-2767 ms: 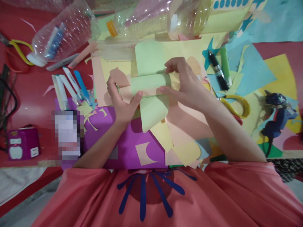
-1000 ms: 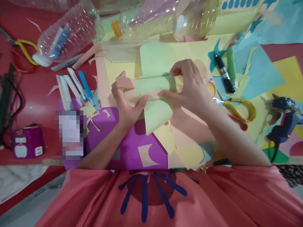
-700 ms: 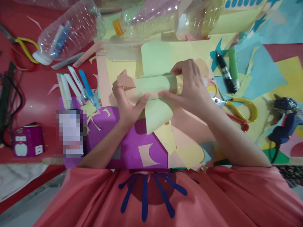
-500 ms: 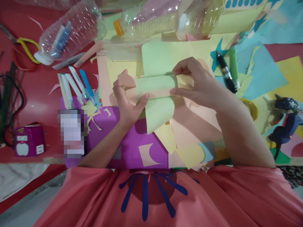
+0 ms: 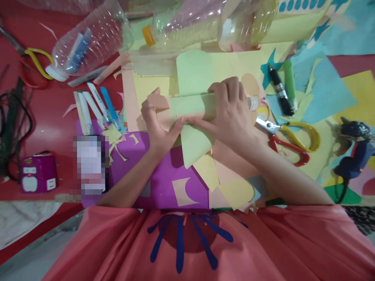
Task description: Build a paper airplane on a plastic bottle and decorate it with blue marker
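A bottle wrapped in pale green and peach paper point(image 5: 191, 106) lies sideways in front of me, its whitish cap point(image 5: 253, 103) pointing right. Rounded pale green paper flaps stick out from it, an upper flap point(image 5: 195, 72) and a lower flap point(image 5: 195, 145). My left hand point(image 5: 159, 130) grips its left end, where a peach paper tab point(image 5: 159, 100) stands up, with the thumb along the near side. Over the right part of the bottle, my right hand point(image 5: 233, 111) is wrapped, its thumb stretched left along the lower edge close to my left thumb.
Scissors with red and yellow handles point(image 5: 301, 136) lie right of my right hand, near a black marker point(image 5: 281, 91) and a glue gun point(image 5: 356, 148). Clear plastic bottles point(image 5: 187, 25) line the back. Markers point(image 5: 93, 101), a phone point(image 5: 90, 164) and a purple adapter point(image 5: 38, 173) are at left.
My right hand has shifted from pinching the bottle's right end to wrapping over its body, with the thumb moved left. The cap and the scissors now show. My left hand keeps its hold.
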A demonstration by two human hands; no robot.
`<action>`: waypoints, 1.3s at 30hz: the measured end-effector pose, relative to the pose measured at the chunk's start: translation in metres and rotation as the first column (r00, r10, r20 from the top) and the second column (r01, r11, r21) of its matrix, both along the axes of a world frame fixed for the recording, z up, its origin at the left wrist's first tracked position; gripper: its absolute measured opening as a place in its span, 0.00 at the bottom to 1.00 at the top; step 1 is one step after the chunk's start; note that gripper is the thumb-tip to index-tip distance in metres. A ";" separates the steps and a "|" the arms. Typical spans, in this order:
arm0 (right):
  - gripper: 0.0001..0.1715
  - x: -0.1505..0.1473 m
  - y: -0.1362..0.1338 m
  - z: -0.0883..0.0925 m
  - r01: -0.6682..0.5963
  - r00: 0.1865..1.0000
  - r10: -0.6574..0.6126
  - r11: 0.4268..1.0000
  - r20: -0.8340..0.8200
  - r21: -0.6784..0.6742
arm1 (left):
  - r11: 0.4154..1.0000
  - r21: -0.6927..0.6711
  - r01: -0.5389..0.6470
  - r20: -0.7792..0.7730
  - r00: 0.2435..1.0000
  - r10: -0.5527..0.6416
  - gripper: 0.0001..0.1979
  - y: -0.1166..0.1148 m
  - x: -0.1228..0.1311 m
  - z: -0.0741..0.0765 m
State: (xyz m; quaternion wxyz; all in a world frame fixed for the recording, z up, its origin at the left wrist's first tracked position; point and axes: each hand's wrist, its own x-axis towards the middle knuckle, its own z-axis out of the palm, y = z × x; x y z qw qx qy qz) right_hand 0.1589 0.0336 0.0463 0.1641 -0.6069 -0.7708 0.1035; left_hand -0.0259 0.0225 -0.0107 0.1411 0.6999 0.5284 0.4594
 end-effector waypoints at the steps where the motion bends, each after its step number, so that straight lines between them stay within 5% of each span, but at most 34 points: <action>1: 0.39 -0.002 0.000 0.000 0.003 1.000 -0.003 1.000 0.017 0.008 | 1.000 -0.004 -0.007 -0.007 1.000 0.007 0.32 0.000 0.000 0.000; 7: 0.35 0.003 0.001 0.000 -0.052 0.999 0.052 0.999 0.002 0.010 | 1.000 -0.002 -0.022 -0.010 1.000 0.022 0.36 0.001 0.000 -0.002; 15: 0.17 0.019 0.004 0.024 -0.111 0.985 0.086 0.979 -0.150 -0.173 | 0.999 0.027 0.016 0.047 0.999 -0.018 0.34 0.002 -0.001 -0.007; 27: 0.14 0.046 0.018 0.028 -0.242 0.933 0.166 0.946 -0.320 -0.215 | 0.994 0.108 0.005 0.097 0.995 -0.015 0.37 0.006 0.002 -0.011; 35: 0.22 0.017 0.008 0.021 -0.093 0.985 0.067 0.981 -0.156 -0.170 | 0.996 0.090 -0.001 0.134 0.991 -0.011 0.40 0.006 0.003 -0.010; 39: 0.21 0.028 0.012 0.028 -0.192 0.976 0.159 0.951 -0.152 -0.240 | 0.997 0.073 0.021 0.144 0.989 -0.032 0.43 0.006 0.001 -0.009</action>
